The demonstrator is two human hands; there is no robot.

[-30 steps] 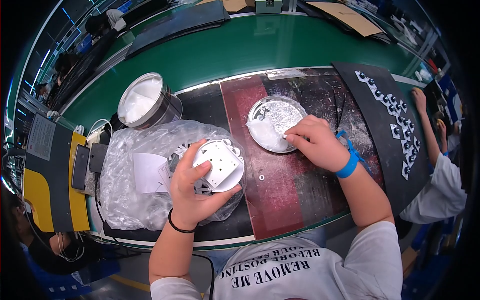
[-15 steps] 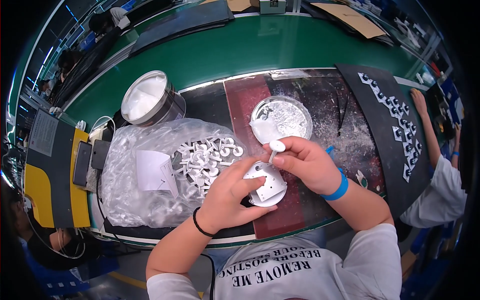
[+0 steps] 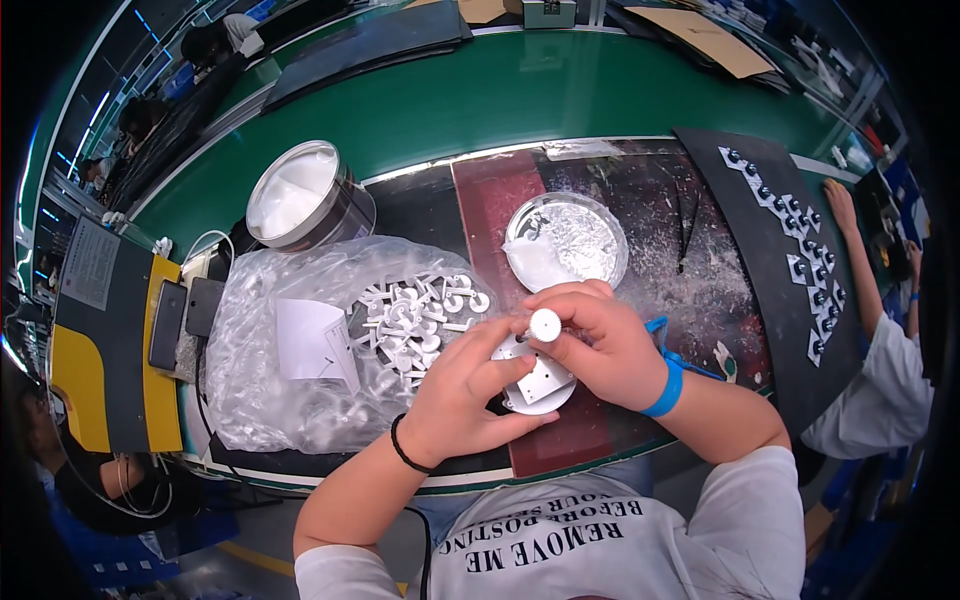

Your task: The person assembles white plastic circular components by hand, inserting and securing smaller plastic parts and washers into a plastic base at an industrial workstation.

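L hand [image 3: 458,398] grips white plate assy [image 3: 546,380] btwn thumb and fingers; R hand [image 3: 608,347] pinches white disc pc [image 3: 545,325] at fingertips. I'd rate both light, stiff, poss. slick; hold by edges.

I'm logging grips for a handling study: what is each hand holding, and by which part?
Left hand: the white round part, around its left side. Right hand: a white disc-headed piece, pinched close beneath its disc.

Factory workshop: long green table [image 3: 560,85] beyond R hand [image 3: 605,345], bag [image 3: 250,375] w/ many white pcs [image 3: 405,328] left of L hand [image 3: 458,395], co-worker's arm [image 3: 858,258] far right of R hand.
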